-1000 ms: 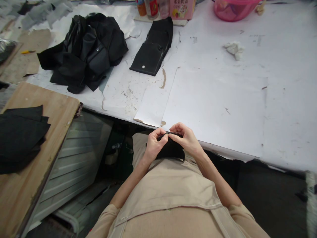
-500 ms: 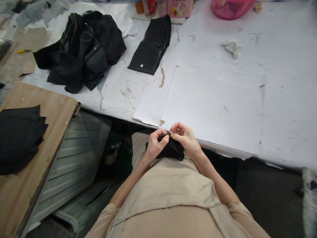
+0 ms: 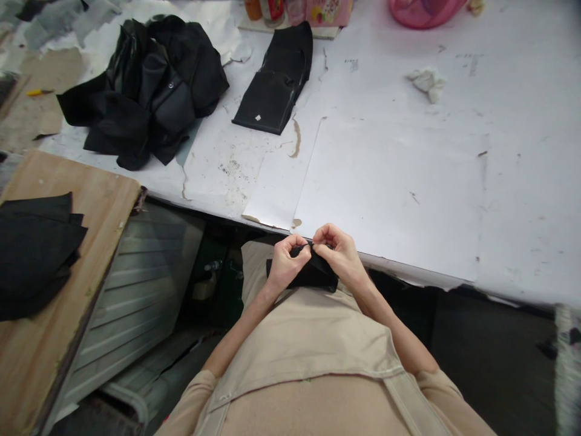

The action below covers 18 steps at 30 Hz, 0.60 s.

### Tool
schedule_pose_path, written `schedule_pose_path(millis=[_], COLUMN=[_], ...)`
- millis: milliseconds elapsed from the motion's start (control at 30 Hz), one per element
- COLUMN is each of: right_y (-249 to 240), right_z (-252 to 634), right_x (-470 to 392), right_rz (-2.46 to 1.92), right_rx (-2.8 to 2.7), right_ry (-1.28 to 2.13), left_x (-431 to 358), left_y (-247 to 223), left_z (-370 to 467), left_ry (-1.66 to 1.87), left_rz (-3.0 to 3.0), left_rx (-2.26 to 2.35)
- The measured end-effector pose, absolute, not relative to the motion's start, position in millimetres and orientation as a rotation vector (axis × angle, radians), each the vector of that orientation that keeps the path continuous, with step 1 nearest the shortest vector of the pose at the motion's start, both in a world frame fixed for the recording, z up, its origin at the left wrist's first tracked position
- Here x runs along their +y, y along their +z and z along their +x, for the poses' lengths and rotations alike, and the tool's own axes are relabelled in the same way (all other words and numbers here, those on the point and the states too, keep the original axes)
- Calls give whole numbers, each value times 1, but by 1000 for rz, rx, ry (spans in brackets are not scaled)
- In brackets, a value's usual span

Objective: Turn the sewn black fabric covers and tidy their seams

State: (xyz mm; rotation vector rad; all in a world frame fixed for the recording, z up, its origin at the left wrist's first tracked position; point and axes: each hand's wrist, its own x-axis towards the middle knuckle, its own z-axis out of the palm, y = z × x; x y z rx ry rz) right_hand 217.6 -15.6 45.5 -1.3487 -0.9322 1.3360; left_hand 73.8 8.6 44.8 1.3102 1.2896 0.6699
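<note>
Over my lap, just below the table's front edge, a piece of black fabric hangs between my two hands. My left hand pinches its upper edge with thumb and forefinger. Close beside it, my right hand pinches the same edge, the fingertips almost touching those of the left. The fine detail at the fingertips is too small to make out. Farther up on the table lies a folded black piece with a small white mark, and left of it a crumpled heap of black material.
White paper covers the table. At the back stand jars, a pink box and a pink basin. A crumpled tissue lies at right. On the wooden board at left rests a stack of black pieces.
Both hands keep their pinch on the black fabric and have barely moved. The view has shifted slightly, so the things on the table appear a little higher.
</note>
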Motion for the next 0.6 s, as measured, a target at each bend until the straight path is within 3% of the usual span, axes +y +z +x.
schedule_pose_path(millis=[200,333,600], right_y=[48,46,42], right_z=[232,234,223], right_x=[-23,-34,-33], right_rz=[-1274,-1292,-1322], right_rx=[-1230,-1568,-1379], right_ry=[1376,1195,1120], left_x=[11,11,10], left_y=[45,43,40], left_z=[71,70,68], left_ry=[718,739,745], left_rz=[1280,1264,1230], left_rx=[1277,1260,1205])
